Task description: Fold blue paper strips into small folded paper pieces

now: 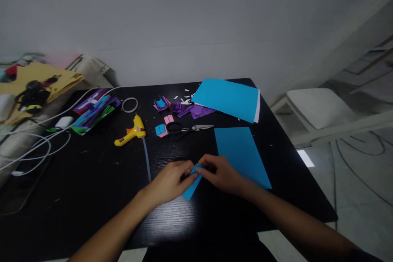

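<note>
A narrow blue paper strip (pixel 190 190) is held over the black table, slanting down to the left. My left hand (pixel 172 181) pinches it from the left, with the thumb on top. From the right, my right hand (pixel 222 174) grips the strip's upper end between thumb and curled fingers. The two thumb tips are close together. Just right of my right hand lies a blue sheet (pixel 241 153), partly under my wrist. Black scissors (pixel 184 129) lie beyond the hands, blades pointing right.
On the black table (pixel 101 188) are a yellow glue gun (pixel 133 131), a tape ring (pixel 129 105), small pink and blue folded pieces (pixel 160 130), purple scraps (pixel 199 110) and stacked blue sheets (pixel 229 98). White cables (pixel 46 139) cross the left side. A white chair (pixel 321 108) stands right.
</note>
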`<act>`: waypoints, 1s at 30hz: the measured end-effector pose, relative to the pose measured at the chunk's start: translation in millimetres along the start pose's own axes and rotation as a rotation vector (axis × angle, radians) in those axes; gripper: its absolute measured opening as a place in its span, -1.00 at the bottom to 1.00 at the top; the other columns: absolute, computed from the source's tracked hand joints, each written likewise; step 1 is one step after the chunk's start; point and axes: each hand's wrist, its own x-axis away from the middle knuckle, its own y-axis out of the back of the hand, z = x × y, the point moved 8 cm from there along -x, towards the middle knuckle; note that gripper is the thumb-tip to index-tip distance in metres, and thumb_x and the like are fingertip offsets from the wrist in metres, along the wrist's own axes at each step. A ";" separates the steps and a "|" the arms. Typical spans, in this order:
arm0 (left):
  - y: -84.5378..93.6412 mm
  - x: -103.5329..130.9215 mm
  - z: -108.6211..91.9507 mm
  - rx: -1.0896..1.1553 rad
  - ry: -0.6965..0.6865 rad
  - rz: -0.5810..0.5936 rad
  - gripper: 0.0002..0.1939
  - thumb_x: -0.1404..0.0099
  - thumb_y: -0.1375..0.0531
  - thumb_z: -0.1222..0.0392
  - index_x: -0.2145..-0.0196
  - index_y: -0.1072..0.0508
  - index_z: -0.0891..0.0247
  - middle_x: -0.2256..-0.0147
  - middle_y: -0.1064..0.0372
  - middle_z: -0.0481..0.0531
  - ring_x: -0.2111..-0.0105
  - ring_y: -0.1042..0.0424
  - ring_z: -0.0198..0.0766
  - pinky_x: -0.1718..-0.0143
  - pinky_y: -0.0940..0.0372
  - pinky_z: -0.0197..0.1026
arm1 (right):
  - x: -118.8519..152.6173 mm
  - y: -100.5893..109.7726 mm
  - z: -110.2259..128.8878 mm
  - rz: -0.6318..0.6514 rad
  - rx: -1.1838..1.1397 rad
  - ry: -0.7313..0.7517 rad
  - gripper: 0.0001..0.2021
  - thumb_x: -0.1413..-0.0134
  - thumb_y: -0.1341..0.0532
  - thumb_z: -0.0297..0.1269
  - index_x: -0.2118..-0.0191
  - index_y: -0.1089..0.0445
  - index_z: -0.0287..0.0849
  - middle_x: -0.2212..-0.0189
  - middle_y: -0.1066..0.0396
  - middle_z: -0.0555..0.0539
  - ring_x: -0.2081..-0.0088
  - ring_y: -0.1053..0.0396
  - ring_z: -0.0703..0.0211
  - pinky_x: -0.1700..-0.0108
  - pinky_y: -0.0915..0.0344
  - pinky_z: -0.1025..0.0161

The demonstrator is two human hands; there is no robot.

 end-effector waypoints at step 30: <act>7.6 3.9 4.7 0.070 -0.011 -0.172 -0.73 -0.52 -0.14 0.15 0.37 -0.42 0.25 0.49 -0.30 -0.12 0.48 -0.33 -0.35 0.43 -0.18 -0.31 | 2.1 5.5 -5.0 -0.068 -0.220 -0.020 -0.65 -0.30 -0.31 0.06 0.30 -0.47 -0.15 0.46 -0.48 -0.01 0.43 -0.43 0.20 0.33 -0.36 0.23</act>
